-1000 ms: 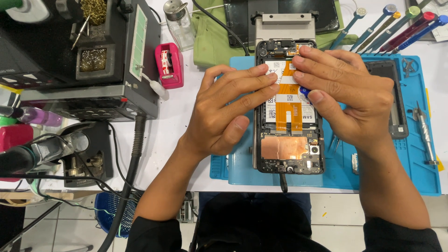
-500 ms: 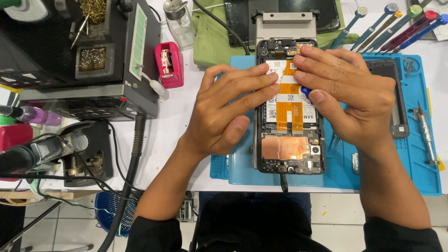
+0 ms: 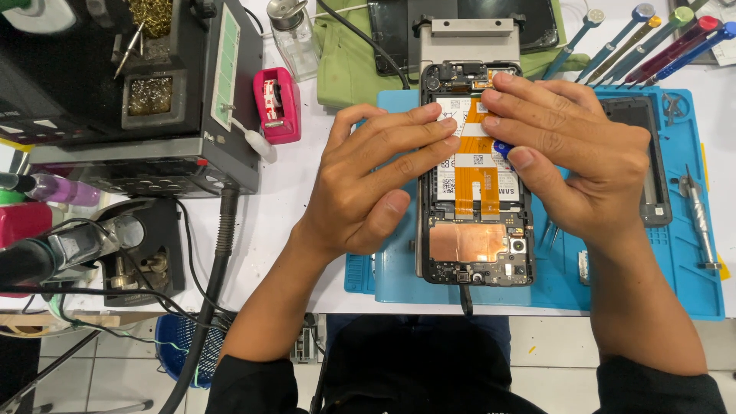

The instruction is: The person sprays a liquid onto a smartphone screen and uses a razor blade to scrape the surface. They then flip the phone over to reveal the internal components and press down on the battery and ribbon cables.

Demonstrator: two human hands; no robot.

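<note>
An opened smartphone (image 3: 477, 230) with its back cover off lies on a blue work mat (image 3: 690, 284), showing an orange flex cable, a battery and a copper-coloured shield. My left hand (image 3: 376, 180) rests on the phone's left side, its fingertips pressing on the battery area. My right hand (image 3: 575, 157) lies over the phone's upper right, with fingertips on the top of the flex cable. A small blue object (image 3: 502, 147) peeks out under my right fingers; whether I grip it is unclear.
A black soldering station (image 3: 153, 92) and a pink tape dispenser (image 3: 276, 103) stand at the left. Several screwdrivers (image 3: 652, 42) lie at the back right. A black phone frame (image 3: 652, 153) and a metal tool (image 3: 698, 218) lie on the mat's right side.
</note>
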